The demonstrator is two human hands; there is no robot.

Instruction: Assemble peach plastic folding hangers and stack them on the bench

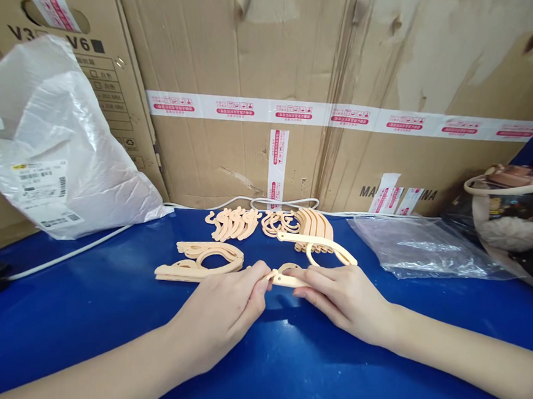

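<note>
My left hand is closed, its thumb and finger pinching a small cream plastic piece, mostly hidden by the fingertips. That piece meets the end of a cream folding-hanger part gripped by my right hand. Another curved hanger arm rises above the right fingers; how it joins the rest is covered by the hand. Folded hanger pieces lie just beyond my left hand. Farther back are a row of small curved parts, several hooks and a stack of hanger arms.
A white plastic parcel bag leans at the left. Clear plastic bags and a dark bag with a pompom lie right. White cable crosses the blue tabletop. Large cardboard boxes wall off the back.
</note>
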